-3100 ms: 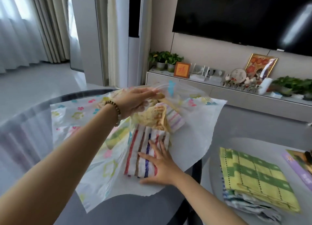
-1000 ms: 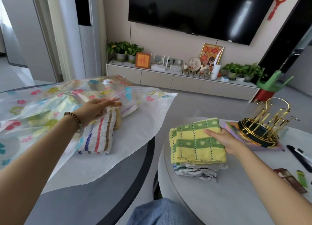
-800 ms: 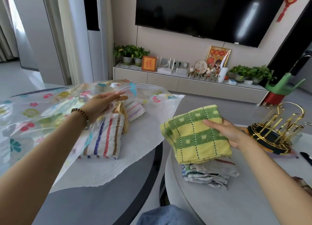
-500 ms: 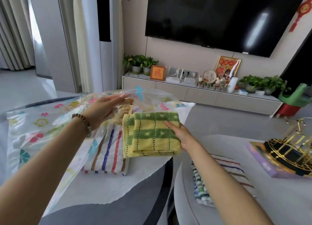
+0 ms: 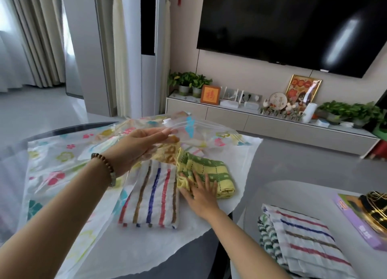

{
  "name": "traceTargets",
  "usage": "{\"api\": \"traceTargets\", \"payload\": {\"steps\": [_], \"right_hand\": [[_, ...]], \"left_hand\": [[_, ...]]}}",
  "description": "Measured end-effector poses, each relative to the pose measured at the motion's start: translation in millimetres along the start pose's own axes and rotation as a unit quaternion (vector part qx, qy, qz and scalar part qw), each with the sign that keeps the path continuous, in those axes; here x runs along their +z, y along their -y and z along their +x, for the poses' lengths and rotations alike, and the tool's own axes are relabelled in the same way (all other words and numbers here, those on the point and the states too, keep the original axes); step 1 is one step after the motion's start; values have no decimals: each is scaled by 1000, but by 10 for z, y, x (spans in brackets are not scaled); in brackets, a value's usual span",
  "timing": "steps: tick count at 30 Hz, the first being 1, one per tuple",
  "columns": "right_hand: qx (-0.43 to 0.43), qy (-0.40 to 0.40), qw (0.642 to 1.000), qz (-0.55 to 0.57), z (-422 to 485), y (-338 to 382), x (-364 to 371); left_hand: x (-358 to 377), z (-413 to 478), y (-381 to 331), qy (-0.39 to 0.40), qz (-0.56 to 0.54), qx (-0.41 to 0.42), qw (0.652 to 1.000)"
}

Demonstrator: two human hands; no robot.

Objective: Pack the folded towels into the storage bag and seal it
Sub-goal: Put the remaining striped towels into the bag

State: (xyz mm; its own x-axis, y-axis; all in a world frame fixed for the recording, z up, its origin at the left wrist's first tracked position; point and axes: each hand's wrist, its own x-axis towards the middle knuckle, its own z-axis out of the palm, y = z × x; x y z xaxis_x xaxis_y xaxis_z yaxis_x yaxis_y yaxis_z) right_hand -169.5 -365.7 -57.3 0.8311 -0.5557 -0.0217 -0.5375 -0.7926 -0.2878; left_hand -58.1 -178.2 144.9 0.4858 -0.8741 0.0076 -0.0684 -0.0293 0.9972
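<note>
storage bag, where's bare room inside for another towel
Free: the white bag floor right of the green towel, and the strip in front of the striped towel. Crowded: the mouth, where the left hand lifts the top sheet over the yellow towel.

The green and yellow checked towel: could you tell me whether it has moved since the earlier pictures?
Yes. The green and yellow checked towel left the pile on the right table and now lies leftwards in the storage bag's mouth, beside the striped towel, under the right hand.
</note>
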Motion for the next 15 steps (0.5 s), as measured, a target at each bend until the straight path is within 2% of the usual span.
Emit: {"api": "traceTargets", "payload": {"steps": [5,8,11,15], "right_hand": [[95,16,995,-26,393,-107,-112],[107,40,993,-24,485,-77,-198],[59,84,995,2,366,-102,-358],[-34,70,994,79,-102,-358,-722]], "left_hand": [[-103,-16,-6,31,20,-11,999],[-77,-1,41,44,18,-21,999],[-51,12,97,37,-15,-29,999],[41,28,142,16,-5,-30,999]]}}
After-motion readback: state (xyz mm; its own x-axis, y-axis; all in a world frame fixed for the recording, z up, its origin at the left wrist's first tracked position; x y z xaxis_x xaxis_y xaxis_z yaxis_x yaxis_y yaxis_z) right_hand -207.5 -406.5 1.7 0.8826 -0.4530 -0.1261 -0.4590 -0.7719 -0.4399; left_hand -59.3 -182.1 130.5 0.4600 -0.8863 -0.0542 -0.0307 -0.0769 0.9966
